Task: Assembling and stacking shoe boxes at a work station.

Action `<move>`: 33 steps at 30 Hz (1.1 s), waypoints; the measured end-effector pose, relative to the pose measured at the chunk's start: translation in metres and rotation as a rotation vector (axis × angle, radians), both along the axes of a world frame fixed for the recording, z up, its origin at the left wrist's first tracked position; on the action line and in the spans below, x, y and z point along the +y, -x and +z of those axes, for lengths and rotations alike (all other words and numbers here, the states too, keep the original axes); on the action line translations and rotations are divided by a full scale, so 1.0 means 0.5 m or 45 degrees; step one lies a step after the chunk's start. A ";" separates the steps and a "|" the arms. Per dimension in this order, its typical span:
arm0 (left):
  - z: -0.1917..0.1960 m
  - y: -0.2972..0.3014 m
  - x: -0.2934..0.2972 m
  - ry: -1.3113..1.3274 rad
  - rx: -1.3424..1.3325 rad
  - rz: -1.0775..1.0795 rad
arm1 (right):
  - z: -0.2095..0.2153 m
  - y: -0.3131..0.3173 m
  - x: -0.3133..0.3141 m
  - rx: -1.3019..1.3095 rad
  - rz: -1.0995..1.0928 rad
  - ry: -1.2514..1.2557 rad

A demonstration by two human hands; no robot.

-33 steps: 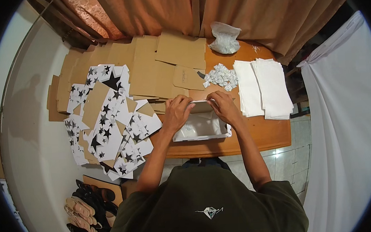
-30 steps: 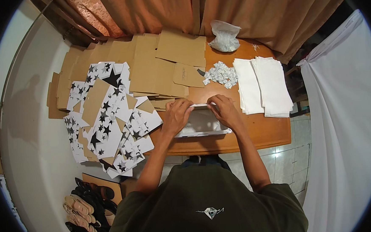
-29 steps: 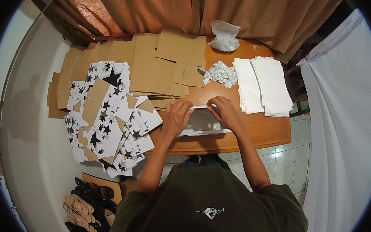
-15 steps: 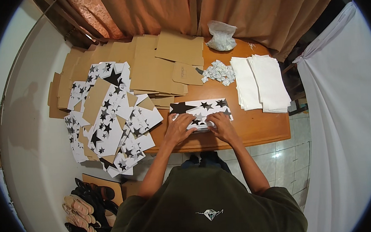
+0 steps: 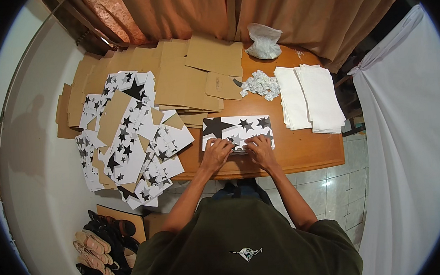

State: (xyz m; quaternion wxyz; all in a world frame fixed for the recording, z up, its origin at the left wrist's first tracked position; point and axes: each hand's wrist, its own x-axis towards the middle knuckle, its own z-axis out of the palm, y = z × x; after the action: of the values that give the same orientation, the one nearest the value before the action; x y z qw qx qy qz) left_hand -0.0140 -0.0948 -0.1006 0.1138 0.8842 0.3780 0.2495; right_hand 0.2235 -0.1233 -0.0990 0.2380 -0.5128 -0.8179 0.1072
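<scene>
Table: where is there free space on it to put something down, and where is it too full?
The table is bare right of the star box, below the white sheets, out to the right edge. A smaller bare patch lies between the plastic bag and the packets. The left half is crowded with cardboard and star cutouts. Both hands, left and right, press on the box.

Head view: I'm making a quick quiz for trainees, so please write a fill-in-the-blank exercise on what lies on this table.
1. Both hands, left hand and right hand, press on a white box printed with black ____.
2. The stack of white sheets lies to the person's ____ of that box.
3. The table top is made of ____.
4. The curtain behind the table is ____.

Missing words: stars; right; wood; brown
</scene>
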 end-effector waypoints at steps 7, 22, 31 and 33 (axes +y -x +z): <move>-0.018 -0.004 -0.002 -0.086 -0.036 0.030 | -0.036 -0.001 -0.005 0.008 -0.012 -0.106; -0.035 -0.015 -0.016 -0.080 -0.013 0.074 | -0.044 -0.009 -0.016 0.017 0.021 -0.140; -0.012 -0.029 -0.009 0.044 0.000 0.097 | -0.064 -0.001 -0.028 0.103 -0.048 -0.088; -0.012 -0.033 -0.006 0.048 0.004 0.110 | -0.076 0.002 -0.037 0.159 -0.033 -0.226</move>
State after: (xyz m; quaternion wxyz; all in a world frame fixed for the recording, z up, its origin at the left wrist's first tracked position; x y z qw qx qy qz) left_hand 0.0024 -0.0980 -0.1066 0.1189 0.8652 0.4206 0.2457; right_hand 0.2225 -0.1419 -0.1369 0.3342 -0.4926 -0.8010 0.0630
